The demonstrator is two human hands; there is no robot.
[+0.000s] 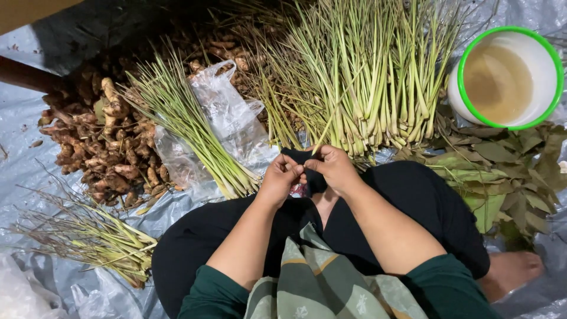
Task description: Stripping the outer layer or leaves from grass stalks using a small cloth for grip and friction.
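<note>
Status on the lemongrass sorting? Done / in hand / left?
Looks done: a small lemongrass bundle lying on a clear plastic bag, and a heap of trimmings. In hand: left hand and right hand pinch one stalk. Left: the big lemongrass pile.

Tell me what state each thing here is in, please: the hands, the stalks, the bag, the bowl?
Left hand: pinched shut on a thin stalk.
Right hand: pinched shut on the same thin stalk.
Big lemongrass pile: loose, lying fanned out.
Smaller lemongrass bundle: lying across the plastic bag.
Plastic bag: empty, crumpled, flat.
Bowl: upright, holding cloudy liquid.
Ginger roots: heaped, unpeeled.
Leaves: loose, piled.
</note>
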